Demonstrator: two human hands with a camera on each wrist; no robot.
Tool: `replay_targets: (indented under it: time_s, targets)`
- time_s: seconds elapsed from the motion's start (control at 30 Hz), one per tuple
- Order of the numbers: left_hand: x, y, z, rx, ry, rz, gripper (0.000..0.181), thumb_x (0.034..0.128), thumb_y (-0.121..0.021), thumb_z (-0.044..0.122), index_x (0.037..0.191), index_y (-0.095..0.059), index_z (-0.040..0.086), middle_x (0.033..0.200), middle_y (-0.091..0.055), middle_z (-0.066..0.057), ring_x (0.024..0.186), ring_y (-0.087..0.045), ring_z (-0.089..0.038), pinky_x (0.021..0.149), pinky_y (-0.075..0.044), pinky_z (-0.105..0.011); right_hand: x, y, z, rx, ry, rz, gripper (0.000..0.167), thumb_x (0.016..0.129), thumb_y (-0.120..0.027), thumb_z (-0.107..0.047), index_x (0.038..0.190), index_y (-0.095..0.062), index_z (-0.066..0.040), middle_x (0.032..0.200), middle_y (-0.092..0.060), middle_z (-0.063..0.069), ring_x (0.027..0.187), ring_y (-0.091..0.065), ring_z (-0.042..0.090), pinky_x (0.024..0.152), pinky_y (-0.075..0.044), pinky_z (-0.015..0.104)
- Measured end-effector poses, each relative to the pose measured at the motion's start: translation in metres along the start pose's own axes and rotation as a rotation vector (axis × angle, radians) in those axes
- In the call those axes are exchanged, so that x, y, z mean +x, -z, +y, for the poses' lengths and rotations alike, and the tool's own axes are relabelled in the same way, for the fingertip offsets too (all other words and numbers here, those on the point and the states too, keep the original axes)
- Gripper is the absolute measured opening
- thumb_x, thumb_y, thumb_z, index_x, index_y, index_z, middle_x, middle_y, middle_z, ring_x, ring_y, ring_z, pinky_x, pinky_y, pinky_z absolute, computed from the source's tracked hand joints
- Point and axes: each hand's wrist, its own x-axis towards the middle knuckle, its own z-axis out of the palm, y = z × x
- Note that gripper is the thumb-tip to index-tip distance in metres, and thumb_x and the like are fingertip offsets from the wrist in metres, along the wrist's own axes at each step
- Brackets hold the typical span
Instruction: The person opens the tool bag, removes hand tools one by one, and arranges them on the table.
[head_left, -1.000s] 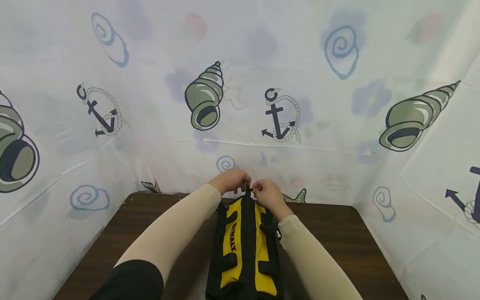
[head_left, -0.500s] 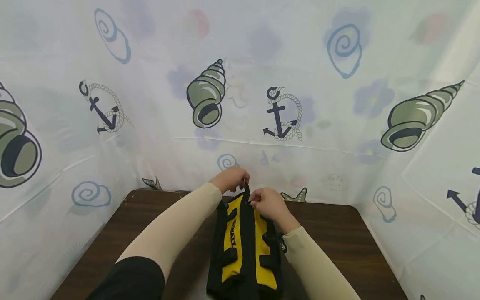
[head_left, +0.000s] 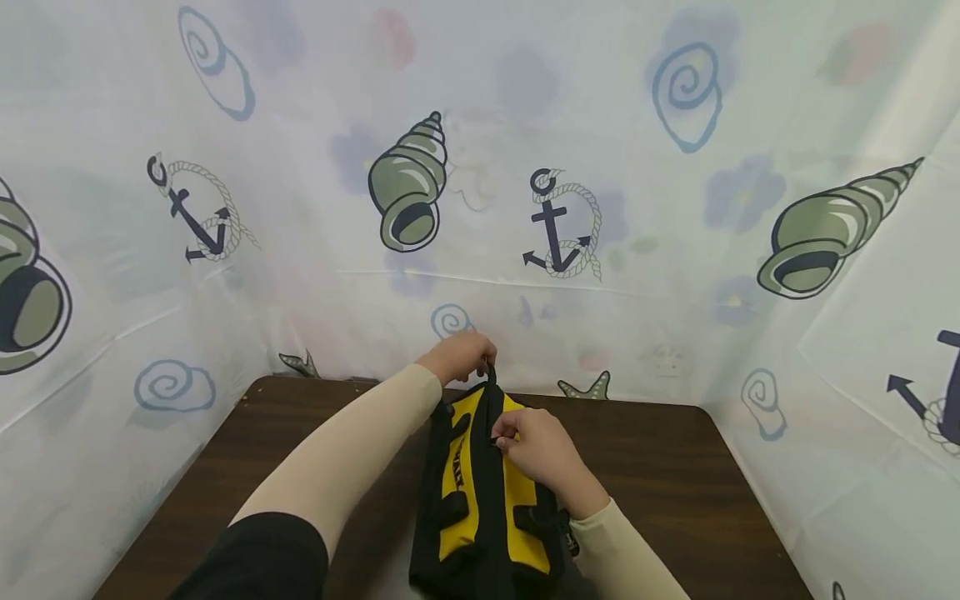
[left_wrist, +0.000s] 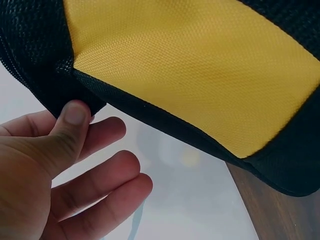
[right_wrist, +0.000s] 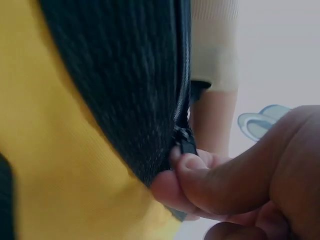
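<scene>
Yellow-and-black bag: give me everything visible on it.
The bag is elongated and looks like woven fabric: yellow panels flank a black central strip, with black straps on both sides and dark lettering on the left panel. It sits on the brown table, its length pointing away from the person. The left hand pinches its black far end; the right hand pinches the zipper pull. How far the zipper is open can't be told.

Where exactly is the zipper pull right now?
The zipper pull is right of centre in the right wrist view, pinched by the right hand. In the head view, that's over the bag's far half, nearer than the left hand.
</scene>
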Motion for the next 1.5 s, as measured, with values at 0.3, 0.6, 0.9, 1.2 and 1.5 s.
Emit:
replay_targets:
  time_s: [0.3, 0.6, 0.9, 1.2, 1.5]
  targets:
    - [0.005, -0.001, 0.000, 0.029, 0.027, 0.005, 0.022, 0.1080, -0.068, 0.008, 0.096, -0.079, 0.022, 0.098, -0.080, -0.001, 0.074, -0.067, -0.020, 0.065, -0.060, -0.028, -0.037, 0.001, -0.013, -0.089, 0.148, -0.037, 0.017, 0.098, -0.079, -0.004, 0.089, -0.080, -0.019, 0.086, -0.076, -0.007, 0.062, -0.055, 0.002, 0.063, -0.051, 0.022]
    - [0.008, -0.005, -0.005, 0.015, 0.009, -0.014, 0.026, 0.1101, -0.063, 0.007, 0.097, -0.078, 0.023, 0.098, -0.080, 0.001, 0.072, -0.066, -0.020, 0.064, -0.059, -0.030, -0.063, -0.007, -0.024, -0.202, 0.191, -0.082, 0.023, 0.098, -0.076, -0.001, 0.091, -0.079, -0.023, 0.081, -0.067, -0.013, 0.071, -0.057, -0.003, 0.069, -0.056, 0.020]
    - [0.011, -0.011, -0.007, 0.074, -0.015, 0.012, 0.027, 0.1104, -0.062, 0.006, 0.098, -0.076, 0.024, 0.098, -0.078, 0.003, 0.079, -0.068, -0.018, 0.072, -0.059, -0.029, -0.070, 0.004, -0.034, -0.197, 0.245, -0.131, 0.021, 0.099, -0.076, -0.003, 0.092, -0.078, -0.023, 0.084, -0.070, -0.013, 0.070, -0.053, -0.004, 0.066, -0.051, 0.017]
    - [0.017, -0.012, -0.010, 0.153, -0.009, 0.053, 0.023, 0.1092, -0.064, 0.005, 0.100, -0.078, 0.021, 0.095, -0.078, 0.004, 0.084, -0.066, -0.016, 0.076, -0.058, -0.030, -0.100, 0.003, -0.056, -0.203, 0.439, -0.372, 0.027, 0.093, -0.081, -0.001, 0.097, -0.079, -0.028, 0.084, -0.063, -0.023, 0.070, -0.053, -0.011, 0.067, -0.045, 0.005]
    - [0.014, -0.014, -0.013, 0.176, 0.013, 0.052, 0.020, 0.1080, -0.066, 0.004, 0.106, -0.079, 0.020, 0.099, -0.080, 0.001, 0.087, -0.068, -0.017, 0.082, -0.061, -0.032, -0.116, 0.010, -0.059, -0.241, 0.395, -0.540, 0.022, 0.094, -0.085, -0.010, 0.102, -0.079, -0.030, 0.078, -0.058, -0.022, 0.062, -0.048, -0.008, 0.062, -0.042, 0.007]
